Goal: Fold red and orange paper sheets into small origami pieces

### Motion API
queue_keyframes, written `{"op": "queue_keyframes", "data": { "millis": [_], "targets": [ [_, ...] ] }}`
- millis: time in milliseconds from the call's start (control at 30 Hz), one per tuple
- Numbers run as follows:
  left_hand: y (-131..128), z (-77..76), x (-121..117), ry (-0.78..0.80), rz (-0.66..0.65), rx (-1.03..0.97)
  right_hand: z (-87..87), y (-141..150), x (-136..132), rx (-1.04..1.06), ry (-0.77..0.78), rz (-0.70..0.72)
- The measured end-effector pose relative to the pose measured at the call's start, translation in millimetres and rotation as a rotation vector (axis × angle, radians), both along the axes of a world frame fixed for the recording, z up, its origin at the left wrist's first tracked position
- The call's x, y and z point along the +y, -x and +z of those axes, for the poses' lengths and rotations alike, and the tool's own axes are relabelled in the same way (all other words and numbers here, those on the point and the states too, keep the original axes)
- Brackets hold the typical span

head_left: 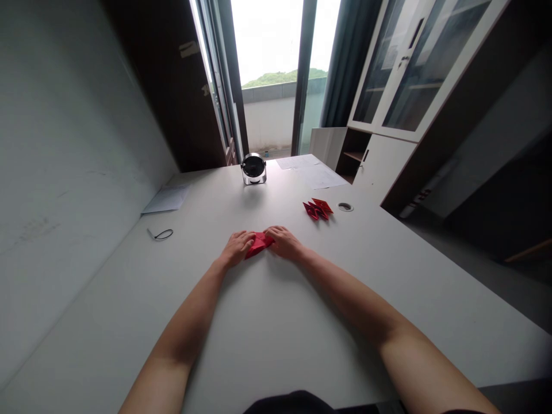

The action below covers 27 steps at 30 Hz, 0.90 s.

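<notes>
A small piece of folded red paper (259,244) is between my hands in the middle of the white table. My left hand (236,248) holds its left side, with the thumb and fingers closed on the edge. On the other side, my right hand (284,242) grips the right end, its fingers curled over the top. Both hands hide parts of the paper, so its full shape does not show. Beyond my right hand lie several folded red paper pieces (318,210) with pointed ends, close together.
A round black lamp-like device (254,167) on a metal stand is at the far side. Papers lie at the back right (317,172) and left (167,198). A black cable tie (163,234) is on the left, a cable hole (345,207) on the right. A wall borders the left.
</notes>
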<state>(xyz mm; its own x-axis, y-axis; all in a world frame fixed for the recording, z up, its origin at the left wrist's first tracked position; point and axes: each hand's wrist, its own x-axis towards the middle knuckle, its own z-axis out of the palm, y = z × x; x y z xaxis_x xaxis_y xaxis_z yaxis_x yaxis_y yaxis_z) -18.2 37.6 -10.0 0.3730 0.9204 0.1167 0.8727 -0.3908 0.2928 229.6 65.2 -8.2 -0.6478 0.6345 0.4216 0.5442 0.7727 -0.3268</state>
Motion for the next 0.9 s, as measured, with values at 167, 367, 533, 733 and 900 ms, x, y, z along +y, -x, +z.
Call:
{"op": "queue_keyframes", "data": {
  "millis": [167, 367, 533, 733, 900],
  "targets": [
    [1, 0.8, 0, 0.001, -0.012, 0.012, -2.7, 0, 3, -0.025, -0.037, -0.012],
    [-1, 6.5, -1, -0.019, -0.066, -0.041, -1.0, 3, 0, -0.088, -0.116, 0.044],
    [0, 6.3, 0, -0.018, -0.106, -0.123, -0.7, 5, -2, -0.15, -0.211, 0.022],
    [-4, 5.5, -2, 0.005, -0.127, -0.325, 2.1, 5, -4, -0.145, -0.29, -0.016],
    [-13, 8.6, -9, 0.022, -0.187, -0.564, 3.9, 4, -5, -0.059, -0.291, -0.146]
  ]
}}
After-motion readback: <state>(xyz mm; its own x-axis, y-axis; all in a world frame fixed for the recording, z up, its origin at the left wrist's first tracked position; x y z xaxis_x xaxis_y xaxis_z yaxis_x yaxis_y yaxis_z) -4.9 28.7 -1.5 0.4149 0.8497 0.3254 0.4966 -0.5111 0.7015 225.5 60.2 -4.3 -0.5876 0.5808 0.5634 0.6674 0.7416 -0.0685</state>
